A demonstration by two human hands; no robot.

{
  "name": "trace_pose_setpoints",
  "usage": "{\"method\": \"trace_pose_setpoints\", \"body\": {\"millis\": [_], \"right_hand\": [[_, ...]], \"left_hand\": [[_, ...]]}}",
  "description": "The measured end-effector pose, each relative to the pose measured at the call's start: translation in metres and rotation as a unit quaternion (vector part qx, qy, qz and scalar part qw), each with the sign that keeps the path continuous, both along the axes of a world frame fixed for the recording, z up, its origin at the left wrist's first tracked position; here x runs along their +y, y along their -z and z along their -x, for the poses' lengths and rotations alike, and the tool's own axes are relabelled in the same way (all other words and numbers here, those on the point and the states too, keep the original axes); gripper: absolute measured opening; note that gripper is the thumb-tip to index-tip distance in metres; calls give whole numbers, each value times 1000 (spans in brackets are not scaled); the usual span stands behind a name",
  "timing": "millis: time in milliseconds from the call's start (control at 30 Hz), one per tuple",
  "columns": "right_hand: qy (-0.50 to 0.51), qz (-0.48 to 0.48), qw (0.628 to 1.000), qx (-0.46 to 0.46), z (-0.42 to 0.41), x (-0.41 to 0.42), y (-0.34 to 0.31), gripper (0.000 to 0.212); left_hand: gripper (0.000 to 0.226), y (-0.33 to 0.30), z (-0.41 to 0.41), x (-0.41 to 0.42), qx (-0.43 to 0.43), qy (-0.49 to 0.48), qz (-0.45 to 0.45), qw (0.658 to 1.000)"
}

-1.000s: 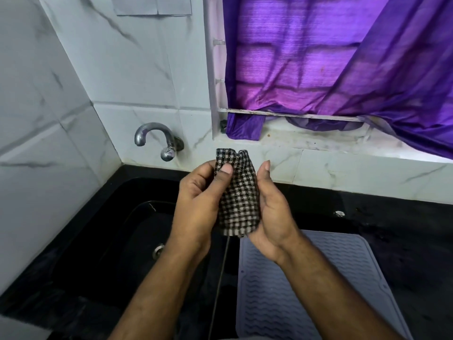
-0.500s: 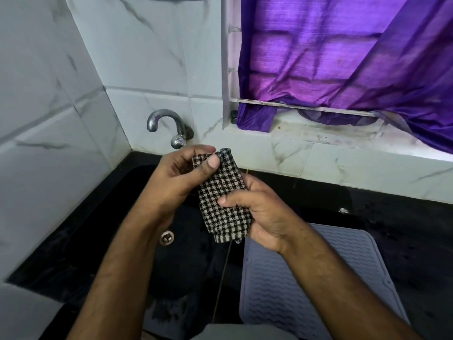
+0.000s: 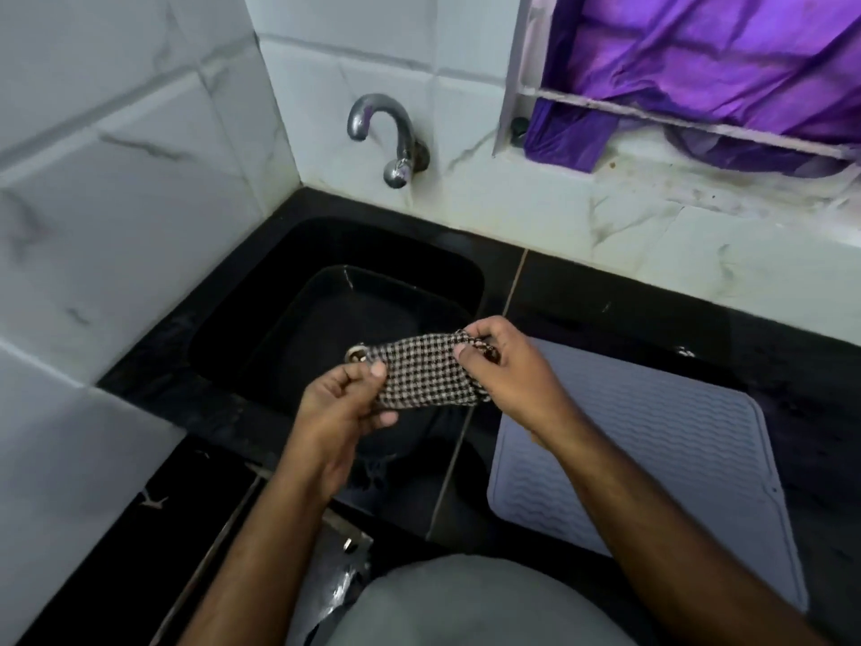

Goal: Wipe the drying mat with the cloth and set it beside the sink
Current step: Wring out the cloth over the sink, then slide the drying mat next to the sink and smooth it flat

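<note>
With my left hand (image 3: 342,403) and right hand (image 3: 503,370) both pinching the cloth (image 3: 421,373) over the sink (image 3: 261,291), I should fold it flat before wiping the mat (image 3: 652,459) lying right.

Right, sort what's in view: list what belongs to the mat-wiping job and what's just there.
Part of the job:
- checked cloth, held over the sink by both hands
- left hand, gripping its near end
- right hand, pinching its far end
- drying mat, flat on the counter
- sink, left of the mat

Just there:
- tap
- purple curtain
- wall tiles
</note>
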State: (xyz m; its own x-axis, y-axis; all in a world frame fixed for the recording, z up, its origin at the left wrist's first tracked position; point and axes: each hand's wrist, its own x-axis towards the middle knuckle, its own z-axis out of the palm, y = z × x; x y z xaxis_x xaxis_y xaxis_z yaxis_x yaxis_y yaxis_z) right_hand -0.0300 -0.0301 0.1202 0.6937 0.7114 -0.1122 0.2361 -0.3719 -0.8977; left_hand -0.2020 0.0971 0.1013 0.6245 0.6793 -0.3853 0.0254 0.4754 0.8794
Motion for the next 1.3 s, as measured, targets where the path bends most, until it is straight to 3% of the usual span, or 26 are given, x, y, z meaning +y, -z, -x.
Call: {"method": "trace_pose_setpoints", "body": {"millis": [100, 200, 267, 467, 567, 633, 900, 1133, 1300], "right_hand": [[-38, 98, 988, -110, 1, -2, 27, 18], [-85, 178, 971, -135, 3, -3, 55, 30], [-113, 208, 962, -134, 6, 0, 74, 35], [-141, 259, 939, -178, 14, 1, 106, 33], [-113, 226, 946, -203, 7, -3, 103, 34], [-91, 203, 954, -203, -2, -7, 97, 33], [25, 208, 954, -215, -67, -71, 67, 23], [104, 234, 948, -191, -117, -137, 80, 21], [127, 239, 948, -167, -151, -153, 95, 20]], "left_hand": [[35, 39, 20, -17, 69, 44, 19, 996], [35, 77, 30, -27, 181, 163, -59, 968], [35, 96, 33, -31, 236, 176, -107, 950], [20, 104, 32, -34, 406, 238, -304, 828], [30, 90, 20, -36, 448, 228, -398, 768], [36, 78, 5, -35, 435, 213, -437, 758], [36, 31, -107, -70, 270, 212, -527, 777], [40, 39, -179, -103, 234, 266, -530, 770], [42, 57, -218, -101, 244, 300, -542, 746]]}}
